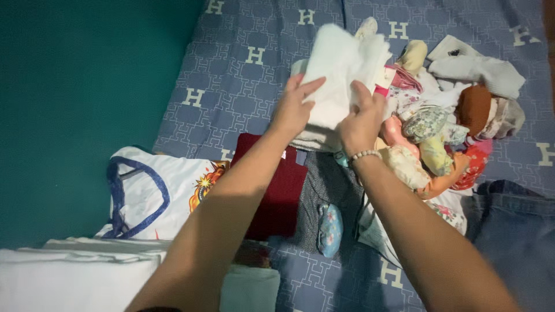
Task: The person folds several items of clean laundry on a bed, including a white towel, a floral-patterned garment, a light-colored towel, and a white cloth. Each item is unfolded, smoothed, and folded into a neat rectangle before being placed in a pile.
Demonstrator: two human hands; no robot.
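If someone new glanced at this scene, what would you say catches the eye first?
Both hands, left hand and right hand, grip a folded white cloth held up at top centre. Right of it lies a jumbled pile of colourful small clothes on the blue patterned bedsheet. Lower left, a white shirt with blue trim lies beside a dark red garment.

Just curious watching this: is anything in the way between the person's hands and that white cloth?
Nothing visible: the left hand and right hand already grip the white cloth, held above the pile of small clothes.
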